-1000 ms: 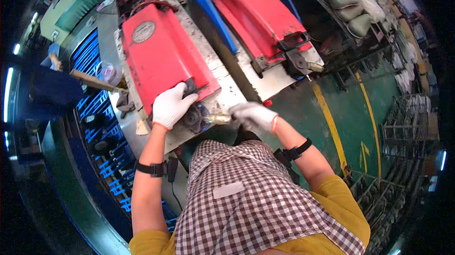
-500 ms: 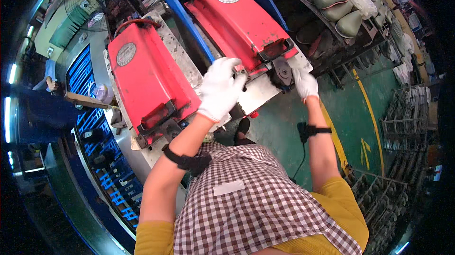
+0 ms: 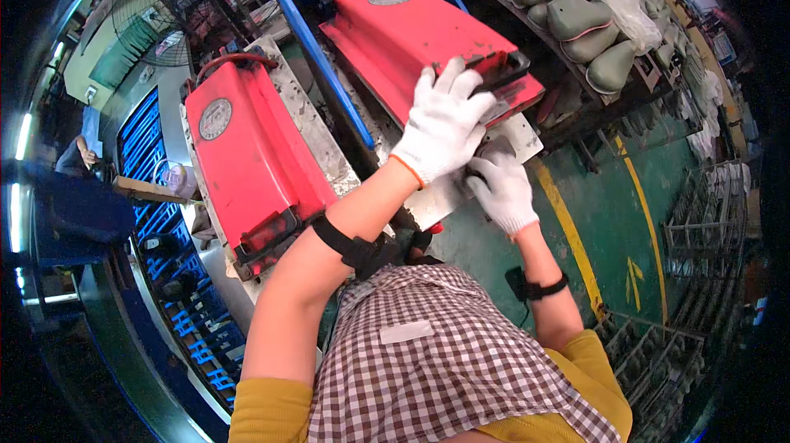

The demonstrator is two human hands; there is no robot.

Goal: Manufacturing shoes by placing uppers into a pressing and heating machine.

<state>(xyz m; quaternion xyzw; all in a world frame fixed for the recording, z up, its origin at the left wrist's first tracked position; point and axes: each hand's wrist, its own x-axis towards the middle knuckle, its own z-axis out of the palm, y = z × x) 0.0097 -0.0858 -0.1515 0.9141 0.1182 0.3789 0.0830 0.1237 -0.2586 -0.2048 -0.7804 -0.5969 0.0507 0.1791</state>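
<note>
A red machine cover [image 3: 403, 39] with a round grey badge and a black front handle [image 3: 510, 72] stands within a blue frame; its front end looks raised. My left hand [image 3: 444, 122], in a white glove, lies on the cover's front with its fingers spread close to the handle. Below that end, my right hand [image 3: 504, 188] is also gloved, its fingertips grimy. Its fingers curl at the metal plate's [image 3: 440, 196] front edge, and what they hold is hidden. On the left sits a second red cover [image 3: 247, 146] on a worn metal plate.
Grey-green shoe-shaped forms [image 3: 580, 15] and a clear plastic bag [image 3: 625, 11] lie on a rack at upper right. The blue frame [image 3: 321, 64] edges the right machine. Metal racks [image 3: 708, 204] line the far right, beyond a green floor [image 3: 576, 188] with yellow lines. Another person's hand [image 3: 85, 153] shows far left.
My left hand has moved right, from the gap between the machines onto the right cover's front. The cover's front has tilted up. My right hand has shifted left and down, toward me.
</note>
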